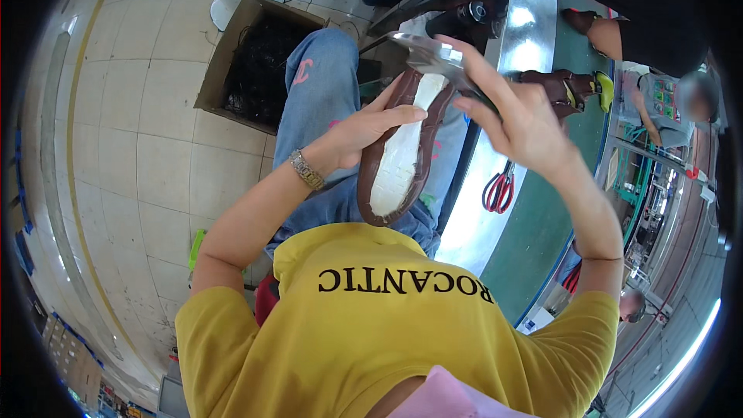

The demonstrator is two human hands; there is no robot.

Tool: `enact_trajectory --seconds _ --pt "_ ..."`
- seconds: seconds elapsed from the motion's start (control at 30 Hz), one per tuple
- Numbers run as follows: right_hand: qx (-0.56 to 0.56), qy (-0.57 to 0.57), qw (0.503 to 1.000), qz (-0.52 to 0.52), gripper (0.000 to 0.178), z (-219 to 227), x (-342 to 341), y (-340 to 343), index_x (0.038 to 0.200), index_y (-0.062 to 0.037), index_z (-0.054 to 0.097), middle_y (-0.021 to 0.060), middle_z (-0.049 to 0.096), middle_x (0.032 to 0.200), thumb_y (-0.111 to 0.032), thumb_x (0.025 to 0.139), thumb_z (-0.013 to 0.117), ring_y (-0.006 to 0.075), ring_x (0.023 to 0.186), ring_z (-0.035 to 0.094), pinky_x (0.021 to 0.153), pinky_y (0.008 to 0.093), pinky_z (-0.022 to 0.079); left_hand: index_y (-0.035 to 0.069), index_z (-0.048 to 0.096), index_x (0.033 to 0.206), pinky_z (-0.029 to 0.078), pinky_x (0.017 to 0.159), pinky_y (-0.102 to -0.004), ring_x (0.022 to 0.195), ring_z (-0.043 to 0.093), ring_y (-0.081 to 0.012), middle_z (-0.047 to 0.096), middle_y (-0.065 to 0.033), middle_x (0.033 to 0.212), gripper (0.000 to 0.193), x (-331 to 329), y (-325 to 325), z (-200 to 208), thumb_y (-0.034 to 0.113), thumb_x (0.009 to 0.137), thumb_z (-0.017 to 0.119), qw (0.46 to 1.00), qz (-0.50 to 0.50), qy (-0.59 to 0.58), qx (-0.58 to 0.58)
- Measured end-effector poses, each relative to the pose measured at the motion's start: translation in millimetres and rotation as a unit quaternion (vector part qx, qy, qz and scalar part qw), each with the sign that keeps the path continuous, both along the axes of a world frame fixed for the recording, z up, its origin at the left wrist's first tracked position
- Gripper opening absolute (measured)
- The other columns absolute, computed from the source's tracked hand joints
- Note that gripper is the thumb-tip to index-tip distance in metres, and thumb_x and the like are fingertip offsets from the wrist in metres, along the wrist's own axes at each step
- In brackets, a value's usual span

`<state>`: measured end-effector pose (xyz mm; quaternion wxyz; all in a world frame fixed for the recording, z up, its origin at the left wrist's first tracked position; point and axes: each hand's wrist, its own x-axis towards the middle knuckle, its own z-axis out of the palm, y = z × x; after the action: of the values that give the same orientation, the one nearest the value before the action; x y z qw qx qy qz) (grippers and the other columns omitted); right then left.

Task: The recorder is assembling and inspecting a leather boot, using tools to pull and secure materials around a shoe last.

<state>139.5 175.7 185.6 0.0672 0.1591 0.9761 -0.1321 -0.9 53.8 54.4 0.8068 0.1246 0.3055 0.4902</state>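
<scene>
My left hand (362, 130) is closed around a brown shoe upper (373, 178) pulled over a last, its thumb lying across the underside. That underside faces up and shows a long white insole (398, 166), with the brown edges folded in around it. My right hand (530, 120), partly blurred, grips a shiny metal tool (426, 50) with a broad, rounded head, over the far end of the shoe. The tool's exact kind is hard to make out, and its grip is hidden by the fingers. The shoe hangs above my lap.
Red-handled scissors (499, 192) lie on the metal edge of the bench (472, 224) to my right. Another brown shoe (553, 89) with a yellow-green last stands on the green surface (534, 240). A cardboard box (213, 77) of black material sits on the floor at left. Other people are nearby.
</scene>
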Motion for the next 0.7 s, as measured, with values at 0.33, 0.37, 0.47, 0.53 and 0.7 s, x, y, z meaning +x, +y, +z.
enact_trajectory --seconds 0.33,0.37,0.47,0.53,0.7 --pt "-0.077 -0.115 0.989 -0.047 0.063 -15.1 8.4 -29.5 0.14 -0.024 0.031 0.0132 0.058 0.06 -0.016 0.084 0.059 0.033 0.054 0.058 0.05 0.043 0.044 0.016 0.015 0.145 0.042 0.095 -0.0329 0.115 0.048 -0.0175 0.044 -0.0088 0.13 0.083 -7.5 -13.0 -13.1 0.019 0.081 0.067 0.997 -0.051 -0.052 -0.036" --pt "-0.079 -0.115 0.989 -0.052 0.063 -13.6 13.0 -28.7 0.14 -0.024 0.031 0.0132 0.058 0.06 -0.016 0.084 0.059 0.033 0.054 0.058 0.05 0.043 0.044 0.016 0.015 0.145 0.041 0.097 -0.0321 0.118 0.046 -0.0179 0.042 -0.0087 0.133 0.076 -6.6 -18.6 -12.0 0.021 0.085 0.062 0.993 -0.028 -0.104 -0.043" --pt "-0.083 -0.124 0.988 -0.027 0.06 4.8 0.2 -26.5 0.138 -0.0221 0.034 0.0156 0.062 0.071 -0.014 0.084 0.059 0.035 0.059 0.059 0.052 0.0434 0.045 0.013 0.017 0.145 0.036 0.101 -0.0309 0.123 0.041 -0.0182 0.038 -0.0089 0.138 0.066 2.1 -40.8 -8.0 0.025 0.092 0.053 0.986 0.034 -0.152 -0.062" --pt "-0.089 0.008 0.995 -0.051 0.059 -9.4 17.2 -32.1 0.138 -0.0228 0.034 0.0146 0.061 0.068 -0.015 0.085 0.059 0.035 0.058 0.058 0.052 0.0434 0.044 0.011 0.017 0.145 0.033 0.103 -0.0306 0.126 0.038 -0.0181 0.036 -0.0091 0.14 0.062 13.1 -43.8 -0.8 0.027 0.094 0.049 0.984 0.061 -0.152 -0.064" --pt "-0.063 -0.163 0.983 -0.057 0.059 0.9 -0.1 -32.5 0.139 -0.0198 0.033 0.0121 0.06 0.064 -0.016 0.085 0.059 0.0303 0.054 0.058 0.047 0.0394 0.043 0.006 0.019 0.144 0.032 0.102 -0.0303 0.125 0.037 -0.0172 0.037 -0.0101 0.138 0.067 22.1 -42.9 -6.0 0.025 0.091 0.055 0.992 0.112 0.052 -0.038"
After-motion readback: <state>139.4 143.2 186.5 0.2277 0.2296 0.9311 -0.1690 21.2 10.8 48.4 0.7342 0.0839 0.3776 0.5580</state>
